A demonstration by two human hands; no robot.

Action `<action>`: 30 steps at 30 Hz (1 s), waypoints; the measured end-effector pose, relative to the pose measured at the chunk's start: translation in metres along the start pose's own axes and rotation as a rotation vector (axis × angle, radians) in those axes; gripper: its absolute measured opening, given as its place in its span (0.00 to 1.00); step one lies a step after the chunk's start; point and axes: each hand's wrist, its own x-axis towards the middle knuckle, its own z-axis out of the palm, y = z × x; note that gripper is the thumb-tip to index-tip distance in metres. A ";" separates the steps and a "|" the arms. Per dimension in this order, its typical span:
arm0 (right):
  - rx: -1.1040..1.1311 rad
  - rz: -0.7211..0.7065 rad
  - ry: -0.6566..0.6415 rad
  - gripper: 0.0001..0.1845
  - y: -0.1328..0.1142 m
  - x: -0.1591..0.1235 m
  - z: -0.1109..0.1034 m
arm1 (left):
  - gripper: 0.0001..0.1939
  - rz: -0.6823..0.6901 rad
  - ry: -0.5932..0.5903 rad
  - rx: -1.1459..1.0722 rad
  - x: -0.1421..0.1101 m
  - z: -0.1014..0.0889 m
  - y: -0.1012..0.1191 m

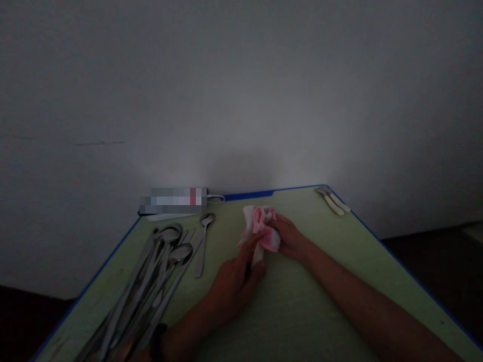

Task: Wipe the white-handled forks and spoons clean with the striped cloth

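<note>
My left hand [232, 284] is closed around the cream handle [257, 255] of a piece of cutlery, whose head is hidden in a cloth. The bunched pink-and-white cloth [258, 221] is wrapped about that end, and my right hand [289, 237] grips it from the right side. Both hands are close together over the middle of the table. To the left of my left hand lies a single metal spoon [203, 251]. Beside it is a pile of long metal cutlery [145, 281], with several spoon bowls pointing away from me.
The pale green table [302, 311] has a blue edge and stands against a grey wall [241, 100]. Two cream-handled cutlery pieces [334, 202] lie near the far right corner. A blurred-out box-like item [173, 201] with a white loop sits at the far left.
</note>
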 end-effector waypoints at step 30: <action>0.297 0.018 -0.008 0.26 -0.006 0.009 0.000 | 0.17 -0.012 0.120 -0.473 0.000 -0.010 -0.001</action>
